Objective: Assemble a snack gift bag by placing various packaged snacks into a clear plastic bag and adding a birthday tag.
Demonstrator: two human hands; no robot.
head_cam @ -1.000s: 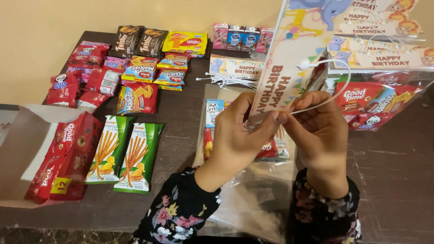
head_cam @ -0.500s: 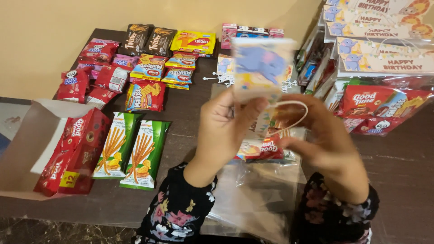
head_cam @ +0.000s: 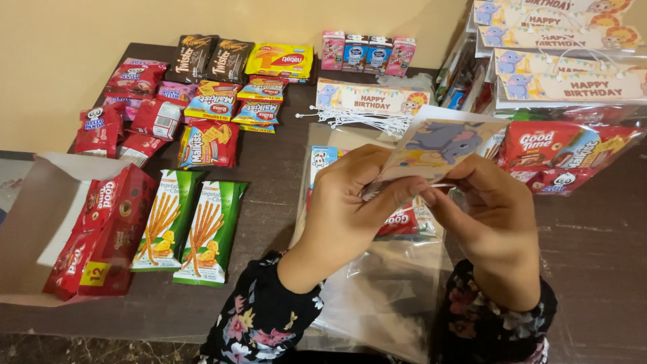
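My left hand [head_cam: 350, 202] and my right hand [head_cam: 488, 216] together hold a paper card [head_cam: 438, 145] printed with a grey elephant, above a clear plastic bag [head_cam: 377, 283] lying on the dark table [head_cam: 269, 168]. A thin white string [head_cam: 441, 185] runs between my fingertips under the card. Inside the bag, red snack packets [head_cam: 403, 219] show beneath my hands. A bundle of white strings [head_cam: 364, 120] lies just beyond, next to a folded birthday card [head_cam: 371, 98].
Two green stick-snack packs [head_cam: 189, 229] and a red box [head_cam: 101, 229] lie at left, with an open carton [head_cam: 30, 222] at the edge. Several snack packets [head_cam: 202, 101] and small drink cartons [head_cam: 367, 52] fill the back. Finished gift bags [head_cam: 566, 87] stack at right.
The card was raised upright in front of me half a second ago; it has come down and tilted flat between both hands, and the string loop is pulled tighter.
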